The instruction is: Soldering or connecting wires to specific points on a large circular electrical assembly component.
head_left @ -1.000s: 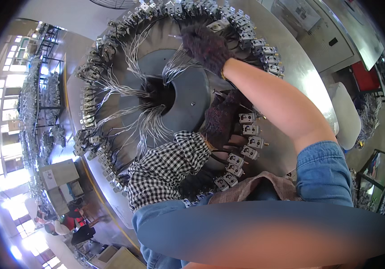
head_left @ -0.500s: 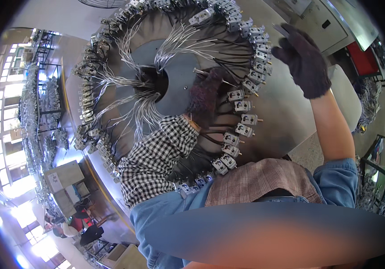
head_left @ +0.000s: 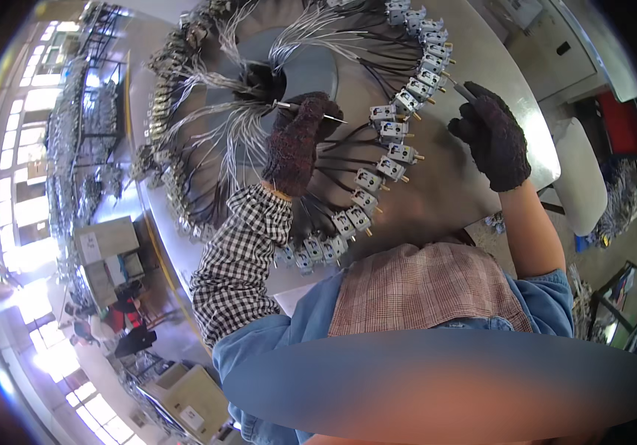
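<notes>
Clearly our gloved left hand [head_left: 297, 141] pinches a thin metal pin [head_left: 311, 111] over the round table's [head_left: 474, 185] wire bundles [head_left: 214, 126], while our right hand [head_left: 490, 137] is closed on what may be a small tool [head_left: 460, 89], raised beside the connector blocks [head_left: 396, 152] ringing the rim.

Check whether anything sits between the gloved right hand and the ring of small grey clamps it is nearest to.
Nothing visible does. The right hand, holding a thin tool, hovers just outside the ring of grey clamps with only bare table between. The left hand is inside the ring, over the wires.
</notes>
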The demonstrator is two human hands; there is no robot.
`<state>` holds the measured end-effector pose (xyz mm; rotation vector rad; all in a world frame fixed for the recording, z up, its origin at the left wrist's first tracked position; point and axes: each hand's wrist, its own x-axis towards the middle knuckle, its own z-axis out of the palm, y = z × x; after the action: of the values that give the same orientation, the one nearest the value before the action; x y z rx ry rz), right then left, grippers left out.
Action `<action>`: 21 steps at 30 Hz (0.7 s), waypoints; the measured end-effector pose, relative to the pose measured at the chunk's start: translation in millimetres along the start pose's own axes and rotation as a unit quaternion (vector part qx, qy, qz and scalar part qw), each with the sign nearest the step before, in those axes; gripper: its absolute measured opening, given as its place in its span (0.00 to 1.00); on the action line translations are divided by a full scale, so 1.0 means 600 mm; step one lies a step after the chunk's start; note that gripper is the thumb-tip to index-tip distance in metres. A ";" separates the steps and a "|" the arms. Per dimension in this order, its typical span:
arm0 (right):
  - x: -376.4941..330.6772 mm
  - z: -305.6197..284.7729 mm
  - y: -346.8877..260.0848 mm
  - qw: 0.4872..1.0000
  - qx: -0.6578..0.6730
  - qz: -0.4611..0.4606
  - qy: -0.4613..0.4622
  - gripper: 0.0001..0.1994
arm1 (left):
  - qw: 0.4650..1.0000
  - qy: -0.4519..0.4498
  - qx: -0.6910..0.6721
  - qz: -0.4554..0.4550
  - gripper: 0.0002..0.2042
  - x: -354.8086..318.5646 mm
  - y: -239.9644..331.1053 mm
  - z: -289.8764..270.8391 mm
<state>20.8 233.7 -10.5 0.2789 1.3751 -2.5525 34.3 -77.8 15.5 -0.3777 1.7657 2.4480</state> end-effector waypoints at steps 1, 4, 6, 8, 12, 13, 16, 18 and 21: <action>0.005 -0.002 0.003 1.000 0.001 0.006 -0.007 0.24 | 1.000 -0.009 0.004 0.018 0.12 -0.005 -0.002 -0.003; 0.008 0.002 0.007 0.998 0.038 0.018 -0.043 0.23 | 0.999 0.022 0.005 0.025 0.13 -0.025 -0.001 -0.003; 0.000 0.021 0.004 0.998 0.035 0.057 0.007 0.22 | 1.000 0.021 0.006 0.018 0.13 -0.031 -0.002 -0.006; -0.002 0.018 0.014 0.997 0.046 0.062 0.003 0.22 | 1.000 0.014 0.007 0.008 0.13 -0.038 -0.002 -0.004; -0.014 0.019 0.031 0.996 0.067 0.059 -0.007 0.22 | 0.999 0.012 0.043 -0.031 0.13 -0.042 -0.001 0.007; -0.015 0.019 0.034 0.996 0.071 0.055 0.000 0.22 | 0.998 0.008 0.058 -0.038 0.13 -0.036 -0.002 0.008; -0.021 0.016 0.041 0.997 0.070 0.035 0.011 0.23 | 0.997 -0.016 0.008 -0.072 0.14 -0.016 -0.011 0.017; -0.025 0.017 0.046 0.998 0.046 0.016 0.047 0.23 | 0.996 -0.043 0.007 -0.081 0.15 -0.008 -0.013 0.026; -0.041 0.042 0.050 0.997 -0.025 -0.047 0.049 0.23 | 0.986 -0.093 -0.064 -0.121 0.15 0.001 -0.032 0.036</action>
<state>51.4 199.5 -14.1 0.3416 1.5185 -2.6081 34.8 -51.5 3.8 -0.3403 1.4064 2.3436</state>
